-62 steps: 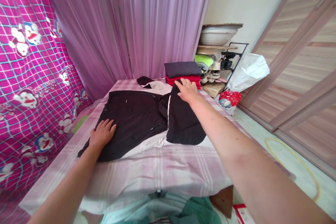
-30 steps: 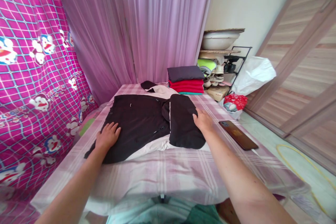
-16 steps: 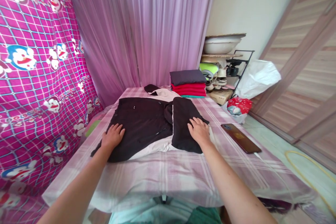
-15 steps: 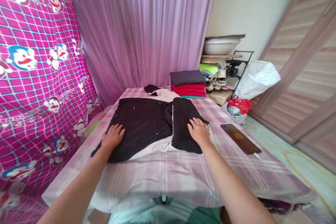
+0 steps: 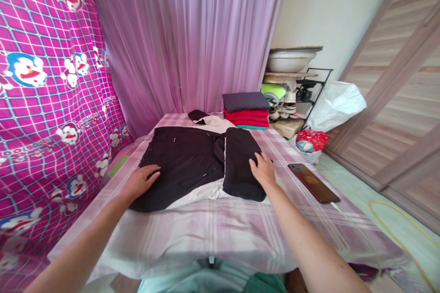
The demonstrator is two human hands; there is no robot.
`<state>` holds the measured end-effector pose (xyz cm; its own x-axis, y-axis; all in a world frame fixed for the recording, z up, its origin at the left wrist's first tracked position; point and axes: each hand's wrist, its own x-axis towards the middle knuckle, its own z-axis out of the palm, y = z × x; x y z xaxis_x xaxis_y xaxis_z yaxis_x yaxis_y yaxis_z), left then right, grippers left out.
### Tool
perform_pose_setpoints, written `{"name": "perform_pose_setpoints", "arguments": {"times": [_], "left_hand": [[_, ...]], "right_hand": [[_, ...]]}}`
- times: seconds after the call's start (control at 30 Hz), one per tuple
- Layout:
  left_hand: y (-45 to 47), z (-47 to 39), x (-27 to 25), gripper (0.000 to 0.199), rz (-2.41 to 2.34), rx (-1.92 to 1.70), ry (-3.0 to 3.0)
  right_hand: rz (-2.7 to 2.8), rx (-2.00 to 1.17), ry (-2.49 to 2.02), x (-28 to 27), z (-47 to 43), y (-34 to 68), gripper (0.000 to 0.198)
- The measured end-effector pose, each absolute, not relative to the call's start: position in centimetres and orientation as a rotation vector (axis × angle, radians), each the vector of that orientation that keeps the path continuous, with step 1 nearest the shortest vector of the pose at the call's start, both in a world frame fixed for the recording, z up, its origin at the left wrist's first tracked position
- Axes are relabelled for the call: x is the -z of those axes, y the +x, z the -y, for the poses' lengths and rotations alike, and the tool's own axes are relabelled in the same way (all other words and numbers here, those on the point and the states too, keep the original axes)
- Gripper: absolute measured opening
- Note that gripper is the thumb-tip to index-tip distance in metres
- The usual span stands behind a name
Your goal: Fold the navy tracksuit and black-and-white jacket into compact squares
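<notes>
Before the folded stack (image 5: 245,116), the black garment (image 5: 182,153) lies part-folded: one end doubled over, a sleeve (or so it seems) outspread. Left hand (image 5: 141,180) and right hand (image 5: 264,171), loosely open, grip nothing visible.

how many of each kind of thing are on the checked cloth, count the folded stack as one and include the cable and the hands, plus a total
Spread-out garment: 1
Stack of folded fabric: 1
Phone: 1
White cable: 1
Hands: 2 (left hand, right hand)
Total: 6
</notes>
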<state>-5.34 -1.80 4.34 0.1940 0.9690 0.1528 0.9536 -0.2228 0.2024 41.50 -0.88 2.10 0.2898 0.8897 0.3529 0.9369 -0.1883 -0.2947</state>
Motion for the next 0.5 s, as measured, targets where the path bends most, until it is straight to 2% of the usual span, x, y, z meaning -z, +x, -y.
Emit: {"name": "perform_pose_setpoints", "arguments": {"times": [0.2, 0.37, 0.5], "left_hand": [[-7.2, 3.8, -6.2, 0.065, -1.519, -0.165, 2.335], [-7.6, 3.5, -7.9, 0.069, -1.394, 0.041, 2.288], [-7.8, 3.6, -8.4, 0.078, -1.376, 0.209, 2.331]], "right_hand": [[1.562, -0.088, -2.308, -4.8, -2.5, 44.0, 0.058], [1.589, -0.275, -2.302, -5.9, -5.2, 46.5, 0.040], [1.408, -0.296, -2.225, -5.7, -6.2, 48.2, 0.043]]}}
